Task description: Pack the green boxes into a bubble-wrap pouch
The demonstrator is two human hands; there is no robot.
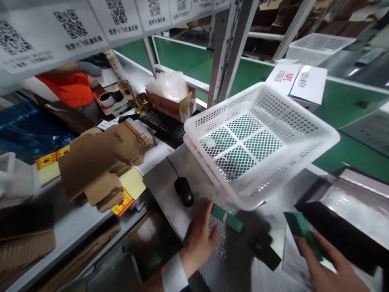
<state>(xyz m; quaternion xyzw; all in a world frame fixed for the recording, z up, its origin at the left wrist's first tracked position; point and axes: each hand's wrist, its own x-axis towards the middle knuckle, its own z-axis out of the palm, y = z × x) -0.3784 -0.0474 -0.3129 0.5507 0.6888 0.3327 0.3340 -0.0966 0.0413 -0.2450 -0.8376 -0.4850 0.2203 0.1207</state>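
Note:
My left hand (199,239) is low in the middle of the head view, its thumb apart from the stretched fingers and nothing in its grasp. Just beyond its fingertips a slim green box (227,218) lies on bubble wrap (217,247). At the lower right, my right hand (331,263) has its fingers closed around another green box (300,227), held at a tilt and partly covered by the fingers. Between the hands lies a dark, blurred object (266,249) that I cannot make out. A black computer mouse (184,191) rests left of the first green box.
A large white perforated basket (264,186) stands behind my hands. Flattened cardboard boxes (100,158) lie at the left, near a keyboard (164,123). A metal post (226,52) rises behind. Another person in orange (68,87) is at the upper left. An open dark box (337,223) sits at the right.

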